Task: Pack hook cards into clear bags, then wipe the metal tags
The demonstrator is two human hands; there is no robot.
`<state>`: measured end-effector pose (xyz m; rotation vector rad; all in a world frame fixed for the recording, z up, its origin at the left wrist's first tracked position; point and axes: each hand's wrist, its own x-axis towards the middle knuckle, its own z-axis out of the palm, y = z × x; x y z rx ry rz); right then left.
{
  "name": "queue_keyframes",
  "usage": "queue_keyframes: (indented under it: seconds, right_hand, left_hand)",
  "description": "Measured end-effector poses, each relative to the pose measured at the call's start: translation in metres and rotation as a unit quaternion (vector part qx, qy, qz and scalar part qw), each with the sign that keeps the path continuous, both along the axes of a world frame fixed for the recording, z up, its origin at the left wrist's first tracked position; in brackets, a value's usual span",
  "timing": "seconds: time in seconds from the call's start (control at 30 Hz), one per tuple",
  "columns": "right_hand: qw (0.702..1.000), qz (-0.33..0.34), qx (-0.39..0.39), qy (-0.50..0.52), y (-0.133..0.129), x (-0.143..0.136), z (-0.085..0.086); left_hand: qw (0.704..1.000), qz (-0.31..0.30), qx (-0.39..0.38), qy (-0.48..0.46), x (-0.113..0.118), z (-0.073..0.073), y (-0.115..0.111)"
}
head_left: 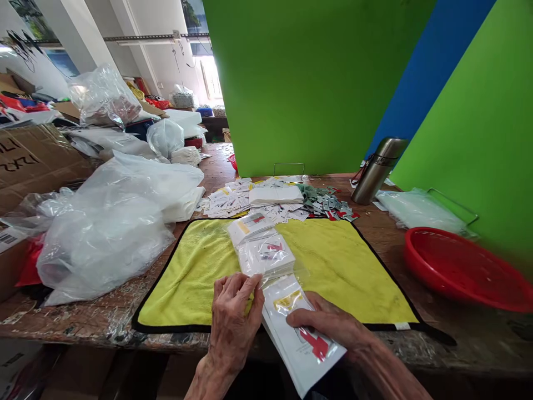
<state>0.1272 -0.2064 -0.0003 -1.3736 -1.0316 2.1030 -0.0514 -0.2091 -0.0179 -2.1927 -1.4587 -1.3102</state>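
Note:
My right hand [328,322] grips a white printed packet [297,333] with yellow and red marks, its thumb across the front. The packet tilts over the table's front edge and seems to be several layers thick. Beside its upper end my left hand [237,311] is closed, thumb and forefinger pinching the edge of a clear plastic bag [283,271]. Just beyond lies a stack of white packets in clear plastic [270,250], with another such stack [252,225] behind it. Both rest on a yellow cloth [333,261] with black edging. The left fingertips are partly hidden.
Behind the cloth are loose white cards [231,197], a white stack [275,194] and grey-and-red pieces [328,204]. A steel flask [378,172] and red basket [462,272] stand right. Plastic bags [108,222] crowd the left. A green panel [308,83] rises behind.

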Motion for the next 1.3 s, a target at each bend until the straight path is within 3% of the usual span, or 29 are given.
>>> queue_keyframes:
  seconds: [0.17,0.3,0.47,0.6,0.77,0.87,1.0,1.3]
  right_hand:
    - [0.998,-0.040,0.032,-0.024,0.007,0.003,0.004]
    - [0.990,-0.111,0.080,0.025,0.005,0.002,0.005]
    - [0.978,-0.154,0.126,0.069,-0.001,-0.008,-0.006]
    - [0.969,-0.170,0.173,0.039,-0.002,-0.017,-0.013]
    - [0.955,-0.249,0.156,0.030,0.004,-0.026,-0.007]
    - [0.947,-0.282,0.151,0.035,0.008,-0.031,-0.005]
    - [0.931,-0.318,0.176,0.039,0.012,-0.038,-0.006]
    - [0.891,-0.423,0.131,0.098,0.018,-0.053,-0.014]
  left_hand:
    - [1.000,-0.007,-0.008,0.006,-0.003,0.001,0.001]
    - [0.999,-0.018,-0.031,-0.002,-0.001,0.002,0.000]
    - [0.999,0.002,-0.034,-0.009,0.004,0.003,-0.001]
    - [0.999,0.004,-0.029,-0.015,0.009,0.006,-0.001]
    - [0.998,0.021,-0.048,-0.018,0.008,0.008,-0.002]
    - [0.994,0.060,-0.094,-0.005,0.004,0.006,-0.005]
    - [0.987,0.061,-0.145,0.019,0.002,0.004,-0.010]
    - [0.989,0.083,-0.097,0.077,0.012,0.009,-0.012]
